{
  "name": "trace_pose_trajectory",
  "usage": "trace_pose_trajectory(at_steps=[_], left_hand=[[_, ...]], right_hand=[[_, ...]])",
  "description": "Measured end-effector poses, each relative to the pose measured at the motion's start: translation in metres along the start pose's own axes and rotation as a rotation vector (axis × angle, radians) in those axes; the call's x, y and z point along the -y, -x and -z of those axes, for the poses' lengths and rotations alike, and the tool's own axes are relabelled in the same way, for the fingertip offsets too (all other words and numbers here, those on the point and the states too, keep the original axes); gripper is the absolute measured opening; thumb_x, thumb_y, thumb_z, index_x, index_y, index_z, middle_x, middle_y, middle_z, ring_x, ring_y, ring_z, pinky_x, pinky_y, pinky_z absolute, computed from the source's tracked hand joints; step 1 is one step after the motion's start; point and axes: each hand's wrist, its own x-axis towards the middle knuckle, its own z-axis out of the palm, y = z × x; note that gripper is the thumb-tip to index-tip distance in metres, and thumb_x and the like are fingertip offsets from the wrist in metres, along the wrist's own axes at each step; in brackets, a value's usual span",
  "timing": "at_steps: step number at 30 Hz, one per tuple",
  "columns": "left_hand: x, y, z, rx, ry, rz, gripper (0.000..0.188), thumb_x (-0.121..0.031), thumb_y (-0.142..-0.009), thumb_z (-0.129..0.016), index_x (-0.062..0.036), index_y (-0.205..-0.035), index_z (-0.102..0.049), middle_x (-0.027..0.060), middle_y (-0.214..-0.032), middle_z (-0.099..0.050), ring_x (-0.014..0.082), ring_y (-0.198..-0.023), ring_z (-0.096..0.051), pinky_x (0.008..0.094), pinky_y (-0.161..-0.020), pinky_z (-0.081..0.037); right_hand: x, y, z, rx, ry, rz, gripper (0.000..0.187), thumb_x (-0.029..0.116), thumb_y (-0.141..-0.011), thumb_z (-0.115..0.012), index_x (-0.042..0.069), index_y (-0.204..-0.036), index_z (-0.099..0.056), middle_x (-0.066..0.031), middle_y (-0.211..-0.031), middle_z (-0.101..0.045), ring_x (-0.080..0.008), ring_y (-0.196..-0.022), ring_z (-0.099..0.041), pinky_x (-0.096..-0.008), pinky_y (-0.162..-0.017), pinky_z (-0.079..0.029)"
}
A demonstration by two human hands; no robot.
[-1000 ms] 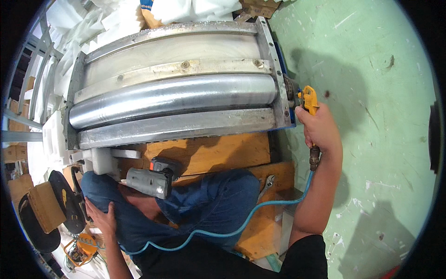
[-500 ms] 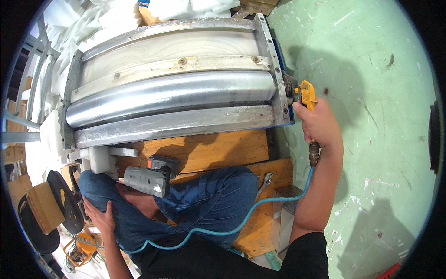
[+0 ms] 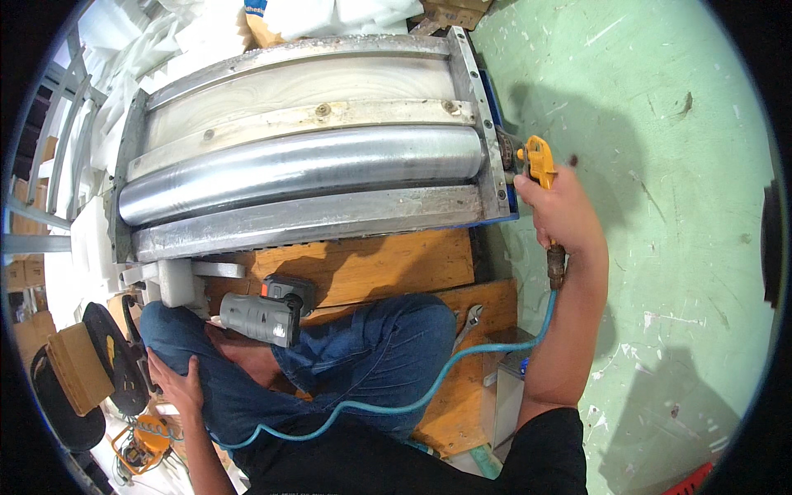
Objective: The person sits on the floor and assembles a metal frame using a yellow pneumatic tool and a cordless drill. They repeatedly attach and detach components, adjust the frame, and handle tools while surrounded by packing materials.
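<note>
1. Roller machine [image 3: 305, 165]: largest item, lying across the upper frame ahead of you. Its steel roller [image 3: 297, 169] has its long axis running left to right, bowed by the lens. A pale wooden board [image 3: 289, 91] sits behind it and a grey rail [image 3: 305, 223] in front. The right end plate [image 3: 487, 140] faces your tool. Nothing looks removed or loose; whether any fastener there is already driven cannot be told.

2. Green floor [image 3: 660, 206]: fills the right side, scuffed.

3. Your legs in jeans [image 3: 363, 363]: crouched on wooden boards [image 3: 371, 264] below the machine.

4. Blue hose [image 3: 429, 388]: curls from the lower left across your lap and rises to the tool's base.

5. Grey drill [image 3: 260, 318]: resting on your left knee, long axis roughly left to right, unheld.

6. Your right hand [image 3: 561, 214]: clenched around the air tool [image 3: 540, 165], at the machine's right end. The tool's handle runs nearly up and down in the frame, hose fitting at the bottom, yellow head at the top. The nose points left into the end plate, touching or just short of it. By my judgement the work at this end is in progress, not finished.

7. Your left hand [image 3: 173, 384]: fingers spread flat on your left thigh, holding nothing, near a black disc [image 3: 111, 355].

8. Wrench [image 3: 466, 322]: lying on the boards by your right knee, slanted, untouched.
</note>
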Motion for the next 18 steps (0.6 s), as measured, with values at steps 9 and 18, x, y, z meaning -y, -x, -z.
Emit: trace_pose_trajectory(at_steps=[9, 18], left_hand=[[0.000, -0.002, -0.001, 0.004, 0.004, 0.002, 0.105, -0.037, -0.079, -0.079, -0.0057, -0.159, -0.020, 0.0306, -0.154, -0.033, 0.0471, -0.141, -0.034, 0.0523, -0.116, -0.030], [0.000, -0.003, 0.000, 0.016, -0.019, -0.009, 0.105, -0.042, -0.079, -0.078, -0.0058, -0.159, -0.020, 0.0305, -0.155, -0.032, 0.0488, -0.141, -0.035, 0.0525, -0.116, -0.030]], right_hand=[[0.007, -0.021, 0.006, 0.015, 0.046, 0.020, 0.022, 0.019, -0.095, -0.064, 0.002, -0.084, -0.055, -0.0027, -0.055, -0.050, -0.0149, -0.036, -0.049, -0.0340, -0.036, -0.039], [-0.009, -0.010, 0.012, 0.088, -0.087, 0.059, 0.024, 0.023, -0.093, -0.067, 0.002, -0.087, -0.056, -0.0014, -0.052, -0.050, -0.0126, -0.036, -0.046, -0.0320, -0.035, -0.037]])
